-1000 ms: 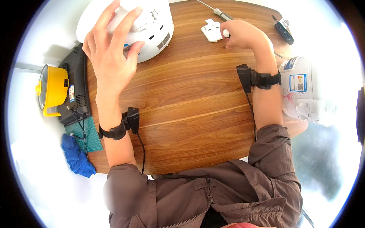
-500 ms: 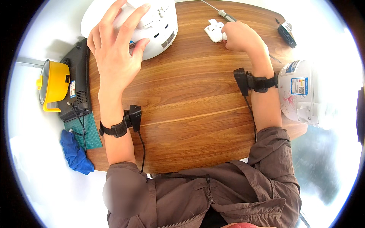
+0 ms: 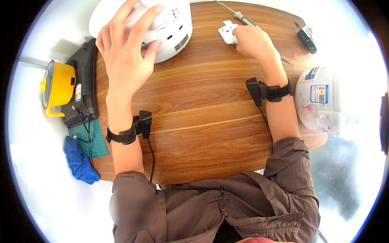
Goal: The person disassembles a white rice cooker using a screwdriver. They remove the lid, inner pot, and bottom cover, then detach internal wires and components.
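Note:
A white rice cooker (image 3: 172, 36) stands at the far left, cut off by the upper edge of the view. Over its near side lies my left hand (image 3: 125, 52), open, fingers spread and touching the shell. Farther right, a small white plastic part (image 3: 227, 31) lies on the table. My right hand (image 3: 253, 40) is closed at that part's right edge, thumb and fingers pinched on it; the fingertips are mostly hidden. Just beyond the hand is a screwdriver (image 3: 245, 18) with a grey and black handle, its shaft pointing to the far left.
Left on the wooden table (image 3: 202, 121): a black appliance (image 3: 83, 81), a yellow pot (image 3: 63, 89), a green mat (image 3: 99, 139) and a blue cloth (image 3: 80, 160). Right: a second white cooker (image 3: 318, 101), a black object (image 3: 306, 40) and a thin metal rod (image 3: 289, 62).
My right hand has shifted slightly left, showing more of the metal rod beside the wrist. My left hand stays spread on the rice cooker.

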The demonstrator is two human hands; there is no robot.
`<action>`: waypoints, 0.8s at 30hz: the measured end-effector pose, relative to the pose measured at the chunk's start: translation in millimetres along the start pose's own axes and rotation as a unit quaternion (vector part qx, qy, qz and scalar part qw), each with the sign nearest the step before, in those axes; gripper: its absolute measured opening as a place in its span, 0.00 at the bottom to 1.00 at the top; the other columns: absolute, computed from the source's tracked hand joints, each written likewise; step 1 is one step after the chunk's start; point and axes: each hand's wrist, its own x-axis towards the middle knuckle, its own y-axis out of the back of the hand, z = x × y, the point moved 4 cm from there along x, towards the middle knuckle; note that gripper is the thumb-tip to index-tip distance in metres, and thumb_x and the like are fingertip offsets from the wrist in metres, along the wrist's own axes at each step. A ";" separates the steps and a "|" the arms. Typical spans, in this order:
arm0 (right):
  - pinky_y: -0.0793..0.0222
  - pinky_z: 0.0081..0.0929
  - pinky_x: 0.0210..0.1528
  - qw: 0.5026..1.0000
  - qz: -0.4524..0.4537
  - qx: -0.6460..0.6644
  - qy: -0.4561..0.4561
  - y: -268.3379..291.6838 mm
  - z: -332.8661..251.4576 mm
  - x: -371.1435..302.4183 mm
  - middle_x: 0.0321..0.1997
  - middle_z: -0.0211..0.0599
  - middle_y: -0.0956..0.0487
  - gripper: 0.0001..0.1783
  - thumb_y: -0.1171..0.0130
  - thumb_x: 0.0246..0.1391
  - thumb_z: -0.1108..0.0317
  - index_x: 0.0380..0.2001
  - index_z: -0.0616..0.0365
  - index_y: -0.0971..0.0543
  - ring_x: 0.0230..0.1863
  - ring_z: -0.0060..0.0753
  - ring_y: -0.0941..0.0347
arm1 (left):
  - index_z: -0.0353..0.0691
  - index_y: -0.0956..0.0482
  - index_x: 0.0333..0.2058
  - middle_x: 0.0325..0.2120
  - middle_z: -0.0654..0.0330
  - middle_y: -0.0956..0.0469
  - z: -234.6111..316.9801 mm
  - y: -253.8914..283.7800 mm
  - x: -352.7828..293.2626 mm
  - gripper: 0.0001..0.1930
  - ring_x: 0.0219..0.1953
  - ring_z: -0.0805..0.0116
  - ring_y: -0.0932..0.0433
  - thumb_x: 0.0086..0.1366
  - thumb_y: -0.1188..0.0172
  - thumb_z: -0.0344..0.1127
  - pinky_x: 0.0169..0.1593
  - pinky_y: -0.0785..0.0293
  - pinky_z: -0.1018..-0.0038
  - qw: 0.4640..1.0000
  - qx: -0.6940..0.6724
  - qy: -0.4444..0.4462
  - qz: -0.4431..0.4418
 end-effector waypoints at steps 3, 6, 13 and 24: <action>0.20 0.49 0.53 0.999 0.005 0.038 0.023 6.6 4.4 -0.4 0.43 0.52 0.12 0.11 0.36 0.54 0.73 0.42 0.58 0.13 0.49 0.56 0.16 | 0.51 0.19 0.62 0.72 0.50 0.33 0.3 0.4 0.5 0.38 0.68 0.48 0.32 0.48 0.25 0.29 0.68 0.40 0.52 1.000 -0.001 0.001 -0.007; 0.22 0.48 0.50 0.993 0.059 0.102 0.030 19.6 14.8 2.1 0.41 0.53 0.13 0.12 0.34 0.55 0.69 0.43 0.59 0.14 0.46 0.57 0.16 | 0.51 0.19 0.63 0.72 0.50 0.33 0.0 -0.8 0.6 0.38 0.68 0.48 0.32 0.48 0.25 0.29 0.68 0.40 0.51 1.000 -0.005 0.001 -0.008; 0.22 0.44 0.46 0.970 0.144 0.198 0.005 9.2 22.8 15.6 0.39 0.51 0.13 0.15 0.32 0.56 0.63 0.43 0.59 0.14 0.41 0.55 0.16 | 0.52 0.19 0.63 0.72 0.49 0.33 0.8 -1.2 1.4 0.39 0.67 0.47 0.31 0.48 0.25 0.28 0.67 0.40 0.52 1.000 -0.002 -0.006 0.005; 0.23 0.42 0.46 0.982 0.075 0.165 0.055 15.7 36.7 9.3 0.39 0.49 0.13 0.16 0.28 0.53 0.61 0.43 0.57 0.13 0.40 0.50 0.16 | 0.53 0.18 0.61 0.72 0.50 0.32 0.1 -2.4 0.5 0.39 0.68 0.49 0.32 0.46 0.25 0.26 0.67 0.40 0.52 1.000 0.000 0.000 0.011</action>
